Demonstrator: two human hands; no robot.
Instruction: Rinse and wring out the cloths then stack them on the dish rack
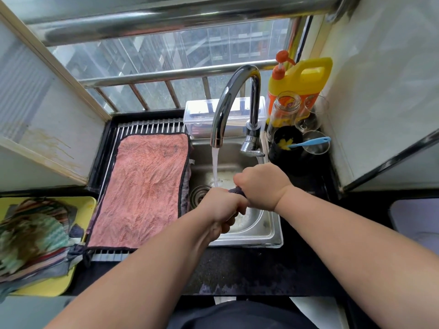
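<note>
Where the water falls: we hold a dark cloth over the sink, and the stream from the tap comes down just by our left hand.
Left hand: fingers clenched round the cloth's near end.
Right hand: fist closed round its far end, touching our left hand.
Pink cloth: spread flat on the dish rack, its right edge beside the sink's left rim.
Striped cloths: heaped on a yellow tray at the counter's left edge.
Counter's back right corner: yellow detergent bottle, glass jar, black cup.
Clear box: behind the tap.
</note>
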